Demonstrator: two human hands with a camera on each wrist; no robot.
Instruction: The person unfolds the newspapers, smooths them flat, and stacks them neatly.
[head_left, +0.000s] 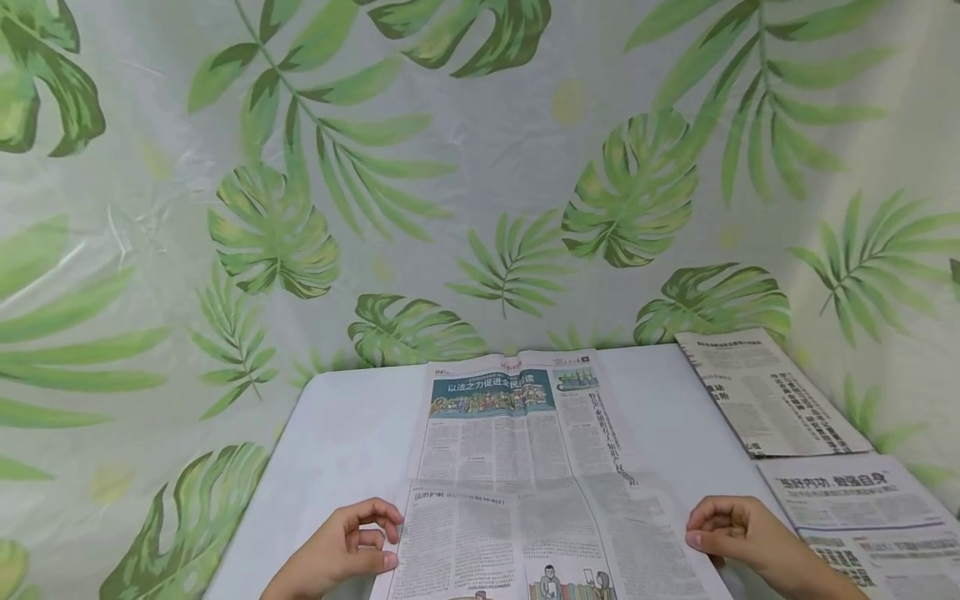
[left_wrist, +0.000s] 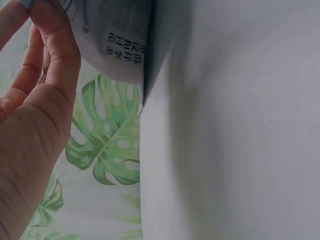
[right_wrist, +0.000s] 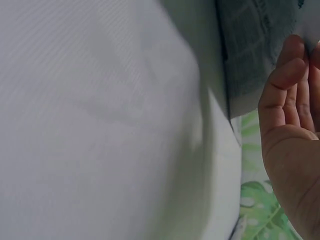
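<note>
A newspaper sheet [head_left: 480, 467] with a blue picture banner lies unfolded along the middle of the white table, its near part reaching past the bottom of the head view. My left hand [head_left: 347, 540] pinches its left edge between thumb and curled fingers. On the opposite edge, my right hand [head_left: 738, 533] pinches the paper the same way. In the left wrist view, the fingers [left_wrist: 57, 55] hold the sheet, whose lower part hangs beyond the table's edge. The right wrist view has the hand [right_wrist: 292, 115] gripping a shadowed part of the newspaper [right_wrist: 250, 60].
Two folded newspapers lie at the table's right side, one farther back [head_left: 772, 396] and one nearer [head_left: 870, 521]. The white tabletop [head_left: 337, 433] shows on both sides of the sheet. Behind it hangs a leaf-patterned curtain [head_left: 510, 183].
</note>
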